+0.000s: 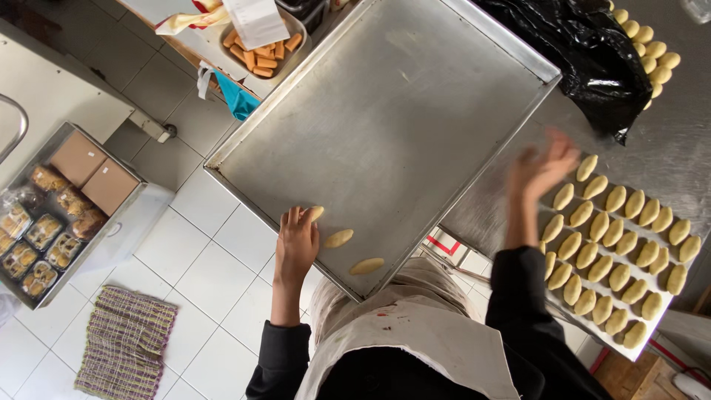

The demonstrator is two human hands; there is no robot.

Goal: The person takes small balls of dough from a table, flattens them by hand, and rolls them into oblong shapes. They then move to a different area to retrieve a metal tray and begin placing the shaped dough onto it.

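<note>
We lay dough pieces: left hand (296,244) pinches dough piece (314,214) onto steel tray (415,104); right hand (544,167) blurred, grip unclear. Next: release beside fingertips.

Baking tray (415,96) mostly bare; three dough pieces (339,238) near edge; black bag (585,44) blocks far right.

Pale yellow dough (338,238), silver tray (400,111), blk bag (592,52)
</note>
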